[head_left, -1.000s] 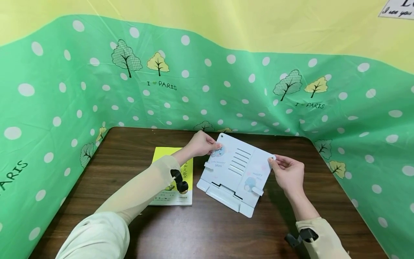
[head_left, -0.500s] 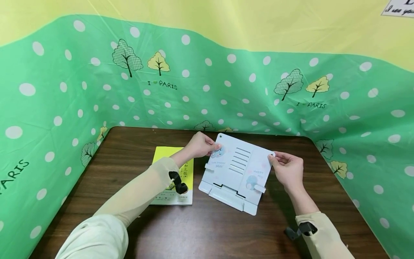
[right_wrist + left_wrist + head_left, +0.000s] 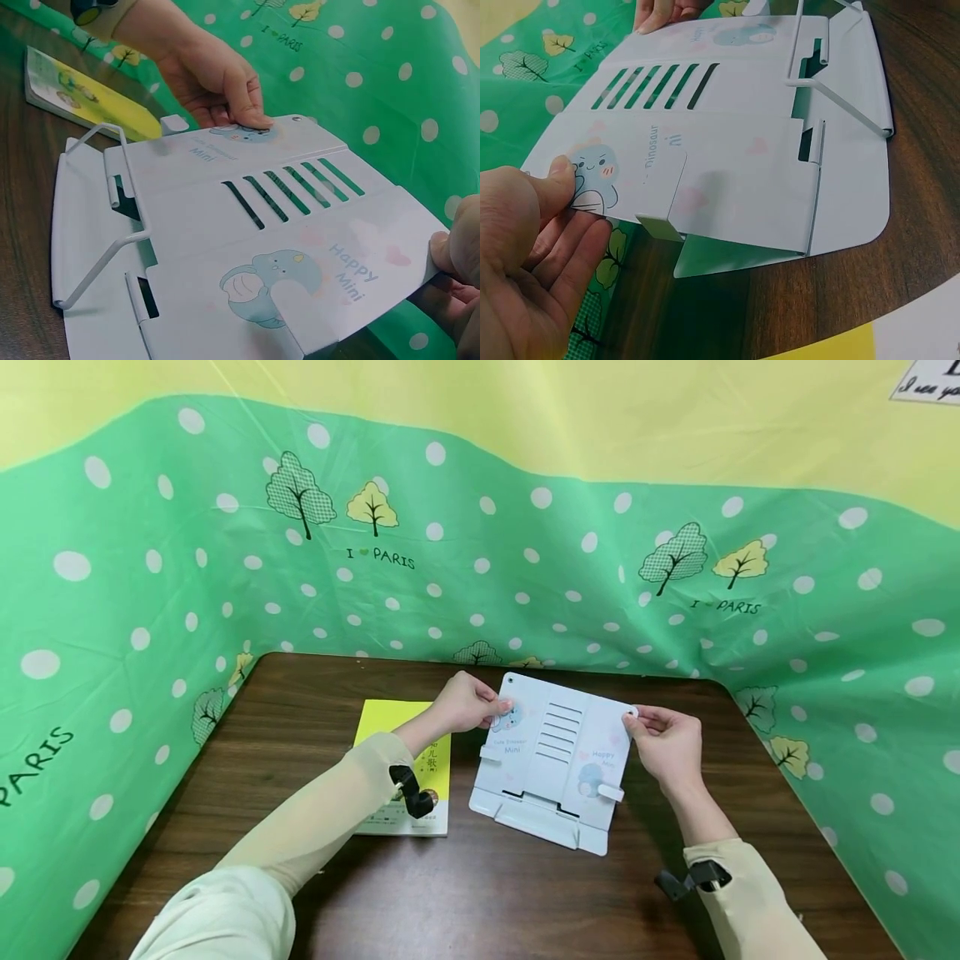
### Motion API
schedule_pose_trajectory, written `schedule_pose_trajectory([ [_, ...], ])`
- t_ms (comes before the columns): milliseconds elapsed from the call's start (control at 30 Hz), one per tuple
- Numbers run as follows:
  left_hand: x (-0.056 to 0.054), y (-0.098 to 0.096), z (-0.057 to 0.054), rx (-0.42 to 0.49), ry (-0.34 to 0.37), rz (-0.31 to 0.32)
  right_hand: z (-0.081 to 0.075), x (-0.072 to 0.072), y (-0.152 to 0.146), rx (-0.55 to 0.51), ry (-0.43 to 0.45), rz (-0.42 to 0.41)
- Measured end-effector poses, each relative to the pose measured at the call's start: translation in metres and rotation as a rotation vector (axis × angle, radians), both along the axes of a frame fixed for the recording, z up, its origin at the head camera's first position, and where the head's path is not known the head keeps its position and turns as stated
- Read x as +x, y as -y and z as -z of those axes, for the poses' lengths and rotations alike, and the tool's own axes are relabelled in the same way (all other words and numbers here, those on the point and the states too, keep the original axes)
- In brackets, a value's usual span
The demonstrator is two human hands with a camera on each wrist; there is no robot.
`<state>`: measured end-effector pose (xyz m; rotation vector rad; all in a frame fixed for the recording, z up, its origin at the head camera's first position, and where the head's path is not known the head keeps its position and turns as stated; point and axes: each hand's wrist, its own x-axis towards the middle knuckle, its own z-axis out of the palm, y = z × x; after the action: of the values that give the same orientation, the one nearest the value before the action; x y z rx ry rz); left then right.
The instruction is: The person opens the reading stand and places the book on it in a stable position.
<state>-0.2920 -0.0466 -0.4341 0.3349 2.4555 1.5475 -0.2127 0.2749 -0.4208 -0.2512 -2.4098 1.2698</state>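
A white book stand with pale blue dinosaur prints and a column of slots is tilted above the wooden table. At its upper left edge, my left hand pinches the panel between thumb and fingers. The upper right corner is pinched by my right hand. In the left wrist view, the panel slopes up from the flat base piece. A white wire bar spans the lower ledge in the right wrist view. How the underside is propped is mostly hidden.
Left of the stand, a yellow and white book lies flat, partly covered by my left forearm. Behind the dark wooden table hangs a green and yellow patterned cloth, which also runs along both sides.
The stand has turned slightly counterclockwise, its lower edge swinging to the right. Its upper right corner and my right hand have risen a little in view. Both hands keep their grip.
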Motion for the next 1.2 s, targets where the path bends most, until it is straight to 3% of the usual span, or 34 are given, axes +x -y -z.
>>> schedule_pose_trajectory([
  [1200, 0.007, 0.001, 0.002, 0.048, 0.008, 0.014, -0.003, -0.015, -0.005, -0.057, 0.087, -0.039],
])
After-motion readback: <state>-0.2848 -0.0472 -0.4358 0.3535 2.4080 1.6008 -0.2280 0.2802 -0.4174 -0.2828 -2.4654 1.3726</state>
